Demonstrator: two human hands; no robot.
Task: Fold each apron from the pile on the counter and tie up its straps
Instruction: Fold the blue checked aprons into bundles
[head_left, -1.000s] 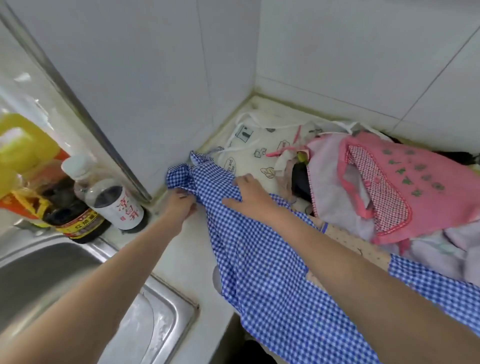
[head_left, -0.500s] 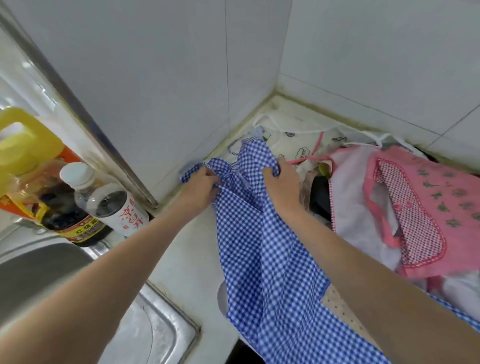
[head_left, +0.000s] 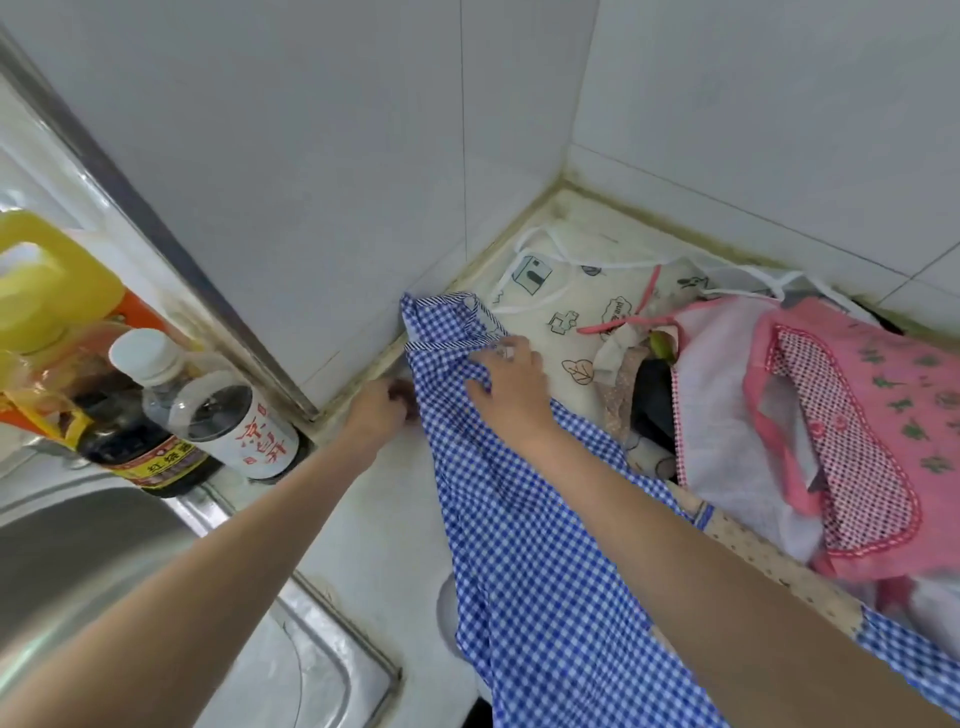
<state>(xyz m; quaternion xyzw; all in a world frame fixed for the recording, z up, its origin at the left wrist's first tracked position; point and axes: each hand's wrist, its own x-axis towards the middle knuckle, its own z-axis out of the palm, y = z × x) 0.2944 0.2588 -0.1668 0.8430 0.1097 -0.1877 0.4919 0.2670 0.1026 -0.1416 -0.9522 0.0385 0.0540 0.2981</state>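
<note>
On counter, blue apron now flattened; right hand pressing.

You have bare white counter between the steel sink and blue-checked apron; the pink apron pile blocks your right.

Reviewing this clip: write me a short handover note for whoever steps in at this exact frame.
Left hand: holds the left edge of the blue checked apron.
Right hand: lies on the apron's upper part, fingers spread.
The apron lies lengthwise on the counter, its lower end hanging over the front edge.
Pile: cream printed and pink aprons to the right, unfolded.
Done: apron laid out.
Left: fold it, tie straps, then the pile.
</note>
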